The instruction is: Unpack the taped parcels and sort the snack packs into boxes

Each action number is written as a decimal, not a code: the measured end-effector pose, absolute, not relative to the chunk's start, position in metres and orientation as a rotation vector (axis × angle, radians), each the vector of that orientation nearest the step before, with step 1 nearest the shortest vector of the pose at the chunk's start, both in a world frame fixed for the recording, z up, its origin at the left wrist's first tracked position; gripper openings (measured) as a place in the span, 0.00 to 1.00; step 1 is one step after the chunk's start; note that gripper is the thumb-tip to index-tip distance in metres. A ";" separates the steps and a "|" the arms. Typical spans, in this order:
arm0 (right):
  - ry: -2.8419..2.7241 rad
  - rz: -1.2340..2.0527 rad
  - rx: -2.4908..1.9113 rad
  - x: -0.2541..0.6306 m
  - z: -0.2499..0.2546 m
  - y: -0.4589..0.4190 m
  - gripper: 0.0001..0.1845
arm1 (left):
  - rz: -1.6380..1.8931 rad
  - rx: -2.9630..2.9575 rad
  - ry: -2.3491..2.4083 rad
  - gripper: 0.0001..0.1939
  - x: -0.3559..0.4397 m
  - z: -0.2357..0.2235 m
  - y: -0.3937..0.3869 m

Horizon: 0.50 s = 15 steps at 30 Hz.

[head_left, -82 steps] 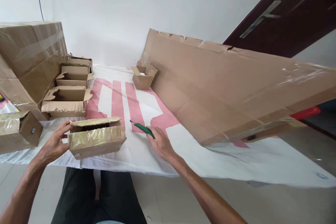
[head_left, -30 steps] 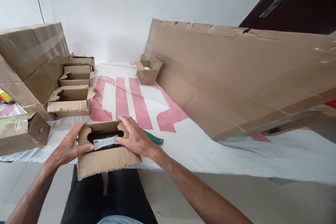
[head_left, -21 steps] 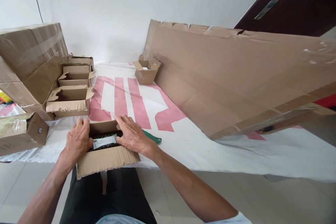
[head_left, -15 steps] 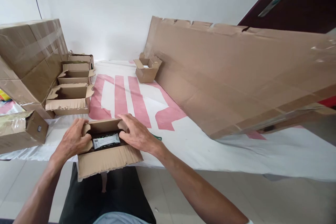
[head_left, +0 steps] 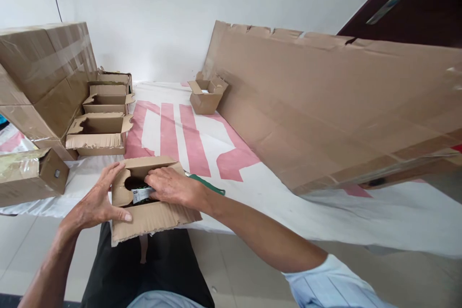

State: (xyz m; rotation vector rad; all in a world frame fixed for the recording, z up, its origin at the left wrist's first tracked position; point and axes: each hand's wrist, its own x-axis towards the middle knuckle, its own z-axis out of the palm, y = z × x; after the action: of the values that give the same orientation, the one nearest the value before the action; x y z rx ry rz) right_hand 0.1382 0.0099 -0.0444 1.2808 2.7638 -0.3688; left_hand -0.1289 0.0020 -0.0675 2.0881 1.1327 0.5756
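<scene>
A small cardboard box with open flaps sits at the table's front edge, its ragged front flap folded out towards me. My left hand grips the box's left end, thumb on the front flap and fingers along the side. My right hand reaches into the box, its curled fingers on the right part of a dark packet with a white label. The fingertips are hidden inside. Just right of the box lies a green utility knife, out of both hands.
Several opened cardboard boxes stand in a row at the left, beside a stack of large taped cartons. A closed box is at the near left. A small open box stands by a large cardboard panel. White cloth covers the table.
I put the utility knife down, and the box was turned with its flaps opened. Since half a second ago, my right hand has gone from the right flap into the box.
</scene>
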 end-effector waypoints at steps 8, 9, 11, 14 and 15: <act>2.492 -0.283 1.120 0.114 -0.061 0.032 0.10 | 0.511 2.202 1.098 0.65 -0.137 -0.081 0.003; 2.483 -0.274 1.113 0.112 -0.064 0.033 0.11 | 0.519 2.210 1.091 0.64 -0.137 -0.082 0.003; 2.479 -0.260 1.111 0.108 -0.069 0.033 0.12 | 0.535 2.219 1.086 0.64 -0.137 -0.082 0.004; 2.492 -0.247 1.089 0.107 -0.071 0.033 0.13 | 0.543 2.209 1.113 0.63 -0.135 -0.080 0.003; 2.498 -0.248 1.079 0.107 -0.070 0.032 0.13 | 0.539 2.200 1.127 0.63 -0.133 -0.079 0.003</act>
State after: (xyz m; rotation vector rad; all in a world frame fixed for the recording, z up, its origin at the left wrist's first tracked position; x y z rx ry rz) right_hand 0.1070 0.0319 -0.0701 1.0792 2.4980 -0.2477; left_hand -0.1335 0.0026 -0.0790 2.1999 1.1266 0.5386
